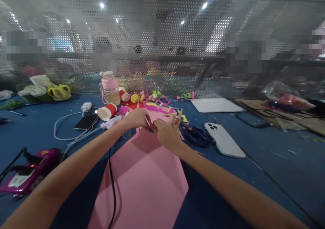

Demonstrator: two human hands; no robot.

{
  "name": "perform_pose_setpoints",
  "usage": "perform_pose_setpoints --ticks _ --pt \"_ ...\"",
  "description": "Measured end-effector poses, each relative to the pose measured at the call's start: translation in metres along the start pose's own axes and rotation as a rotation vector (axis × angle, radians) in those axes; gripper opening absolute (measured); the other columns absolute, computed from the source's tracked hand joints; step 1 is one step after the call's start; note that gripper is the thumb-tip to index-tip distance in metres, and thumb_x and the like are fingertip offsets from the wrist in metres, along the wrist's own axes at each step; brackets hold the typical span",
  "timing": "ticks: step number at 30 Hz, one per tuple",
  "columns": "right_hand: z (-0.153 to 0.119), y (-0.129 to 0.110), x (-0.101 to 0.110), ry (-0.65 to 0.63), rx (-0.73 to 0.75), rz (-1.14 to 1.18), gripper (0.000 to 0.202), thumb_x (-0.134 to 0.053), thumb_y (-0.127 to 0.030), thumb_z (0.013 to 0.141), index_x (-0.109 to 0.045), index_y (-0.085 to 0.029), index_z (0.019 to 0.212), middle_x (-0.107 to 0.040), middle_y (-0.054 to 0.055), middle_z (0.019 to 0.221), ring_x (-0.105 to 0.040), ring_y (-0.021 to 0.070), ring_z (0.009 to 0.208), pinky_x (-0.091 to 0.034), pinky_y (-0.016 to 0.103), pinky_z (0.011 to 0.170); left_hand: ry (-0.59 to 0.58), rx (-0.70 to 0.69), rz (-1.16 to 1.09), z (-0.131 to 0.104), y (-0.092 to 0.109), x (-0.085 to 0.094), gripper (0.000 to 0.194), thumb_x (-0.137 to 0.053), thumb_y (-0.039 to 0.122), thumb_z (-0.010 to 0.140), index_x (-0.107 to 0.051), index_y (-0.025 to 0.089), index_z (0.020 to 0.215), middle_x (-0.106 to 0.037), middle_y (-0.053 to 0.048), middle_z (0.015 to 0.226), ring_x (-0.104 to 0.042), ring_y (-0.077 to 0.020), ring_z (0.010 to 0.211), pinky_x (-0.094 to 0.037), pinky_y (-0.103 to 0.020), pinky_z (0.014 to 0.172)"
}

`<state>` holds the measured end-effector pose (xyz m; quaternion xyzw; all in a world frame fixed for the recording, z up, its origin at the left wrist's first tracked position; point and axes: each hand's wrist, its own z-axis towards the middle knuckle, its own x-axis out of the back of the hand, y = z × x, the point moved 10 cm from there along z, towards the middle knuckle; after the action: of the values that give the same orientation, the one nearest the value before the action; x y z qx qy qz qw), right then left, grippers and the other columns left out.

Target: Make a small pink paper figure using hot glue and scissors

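A large pink sheet of paper or card (149, 181) runs from under my hands down toward me, with a black cable (112, 181) lying across its left part. Over its far end my left hand (139, 119) and my right hand (169, 134) meet, fingertips together. The left fingers are bent down in a pinch, and a small dark green spot shows at their tips. My right thumb and index finger are pinched too, while its other fingers stick up. Whatever lies between the fingertips is too small and too covered to make out. Colourful paper cut-outs (152, 108) lie just beyond.
A pink-lidded bottle (111, 90) and a red-and-white paper cup (108, 111) stand and lie left of the cut-outs. Further left are a black phone (85, 121) and a purple power strip (33, 171). A white phone (224, 141) lies right. Perforated metal panel (162, 36) closes the back.
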<state>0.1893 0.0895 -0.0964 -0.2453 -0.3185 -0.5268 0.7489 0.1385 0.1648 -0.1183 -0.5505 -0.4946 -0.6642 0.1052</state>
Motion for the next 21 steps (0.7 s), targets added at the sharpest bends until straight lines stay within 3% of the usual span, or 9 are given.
perform_pose_setpoints --ticks 6,15,21 --pt "0.000 -0.007 0.001 0.007 0.056 -0.008 0.021 -0.048 -0.015 0.078 -0.058 -0.021 0.061 -0.060 0.003 0.061 -0.045 0.0312 0.094 -0.005 0.066 0.092 0.026 0.027 0.081 0.001 -0.003 0.001 0.028 -0.064 0.011 0.051 -0.067 0.014 0.079 -0.070 -0.001 0.068 -0.063 -0.0147 0.070 -0.044 -0.017 0.056" --pt "0.004 0.000 -0.001 -0.035 -0.019 0.130 0.022 -0.051 -0.024 0.080 -0.060 -0.020 0.061 -0.061 0.002 0.062 -0.045 0.0276 0.088 -0.020 0.060 0.088 0.079 0.076 0.175 -0.004 -0.002 0.007 0.033 -0.069 0.016 0.048 -0.066 0.014 0.081 -0.069 -0.001 0.067 -0.062 -0.0173 0.071 -0.043 -0.020 0.055" --pt "0.004 0.006 -0.006 -0.103 -0.084 0.185 0.020 -0.052 -0.022 0.079 -0.063 -0.021 0.063 -0.060 0.003 0.064 -0.043 0.0277 0.091 -0.020 0.054 0.086 0.050 0.074 0.153 -0.003 -0.005 0.005 0.036 -0.069 0.016 0.048 -0.066 0.013 0.084 -0.069 -0.002 0.068 -0.062 -0.0173 0.070 -0.042 -0.019 0.054"
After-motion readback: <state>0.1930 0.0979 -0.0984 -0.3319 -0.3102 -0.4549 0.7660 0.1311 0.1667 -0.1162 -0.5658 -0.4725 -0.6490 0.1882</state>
